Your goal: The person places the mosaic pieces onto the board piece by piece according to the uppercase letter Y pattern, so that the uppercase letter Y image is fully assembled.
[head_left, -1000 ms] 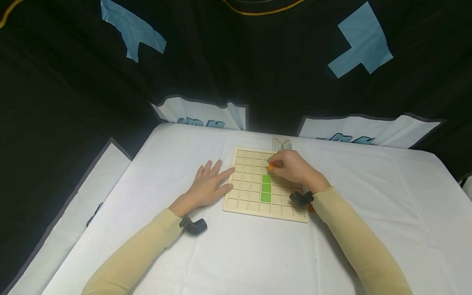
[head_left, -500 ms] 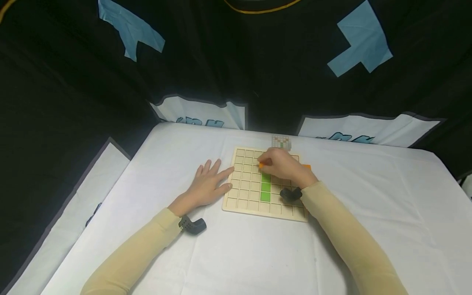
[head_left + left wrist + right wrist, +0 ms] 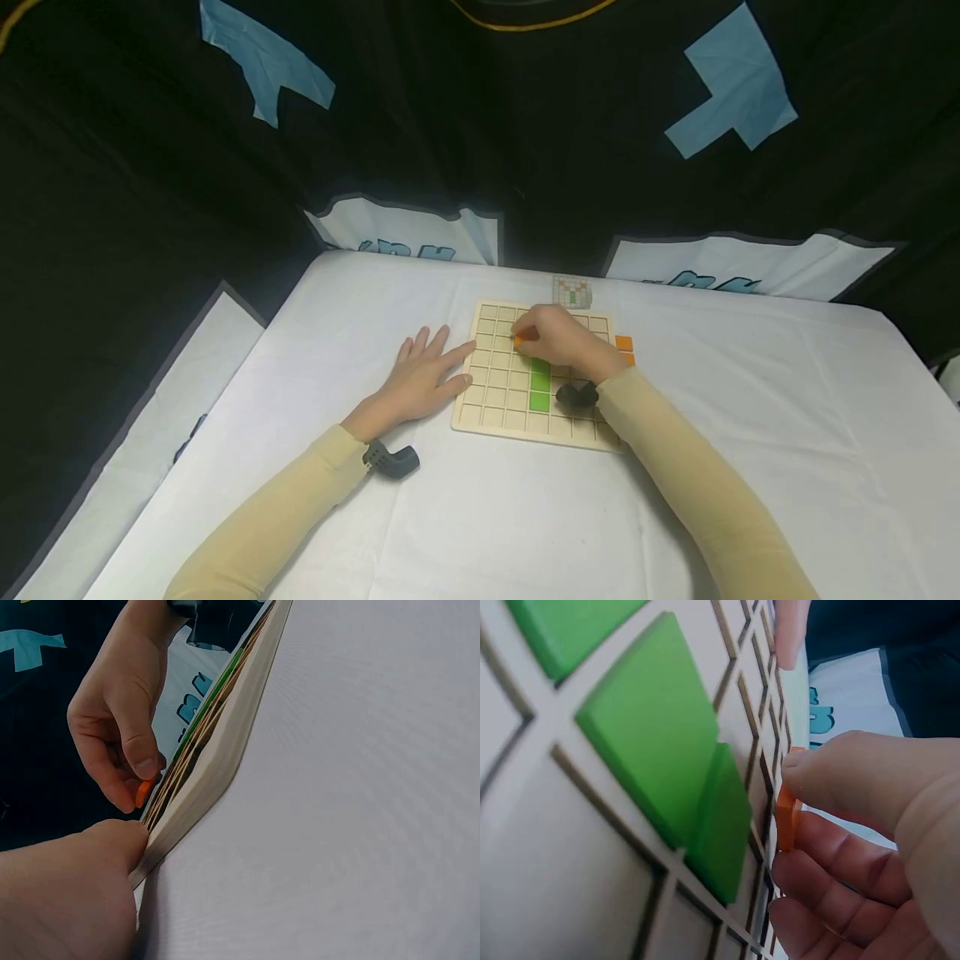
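A wooden grid board (image 3: 497,376) lies on the white table, with a column of green square tiles (image 3: 540,382) set in its cells. My right hand (image 3: 558,337) is over the upper middle of the board, pinching an orange square tile (image 3: 787,814) between thumb and fingers. In the right wrist view that tile is held on edge close to the grid, just past the green tiles; whether it touches a cell I cannot tell. Fingers spread, my left hand (image 3: 420,379) lies flat beside the board, its index finger and thumb at the left edge.
More orange tiles (image 3: 624,343) lie right of the board, partly behind my right forearm. A small pattern card (image 3: 572,292) with a printed coloured grid lies beyond the board's far edge. Black cloth (image 3: 480,125) hangs behind the white table (image 3: 510,517).
My right hand has moved left across the board with the orange tile. Orange tiles at the right have come into view. My left hand has stayed in place.
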Action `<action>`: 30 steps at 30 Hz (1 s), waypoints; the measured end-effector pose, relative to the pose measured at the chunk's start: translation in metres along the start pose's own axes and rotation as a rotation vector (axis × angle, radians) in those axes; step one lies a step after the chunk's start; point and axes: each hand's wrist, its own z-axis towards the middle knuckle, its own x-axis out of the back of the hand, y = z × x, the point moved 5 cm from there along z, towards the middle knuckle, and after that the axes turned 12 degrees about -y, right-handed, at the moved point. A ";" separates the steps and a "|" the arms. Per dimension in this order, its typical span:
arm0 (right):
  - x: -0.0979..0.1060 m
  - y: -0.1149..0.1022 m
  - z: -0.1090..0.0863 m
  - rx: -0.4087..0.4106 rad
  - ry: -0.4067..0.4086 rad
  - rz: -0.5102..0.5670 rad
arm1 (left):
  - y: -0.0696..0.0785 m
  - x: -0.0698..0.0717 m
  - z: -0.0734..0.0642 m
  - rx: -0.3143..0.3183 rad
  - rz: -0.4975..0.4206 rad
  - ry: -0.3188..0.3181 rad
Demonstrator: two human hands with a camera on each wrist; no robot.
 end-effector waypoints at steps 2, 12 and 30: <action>-0.002 0.000 0.000 -0.018 -0.015 0.010 | -0.001 -0.001 0.000 0.001 -0.001 -0.003; -0.007 -0.001 0.001 -0.011 -0.014 -0.026 | -0.002 -0.004 0.002 0.002 0.008 -0.002; -0.009 0.000 0.001 -0.042 0.006 -0.016 | -0.001 -0.004 0.001 0.009 0.004 -0.006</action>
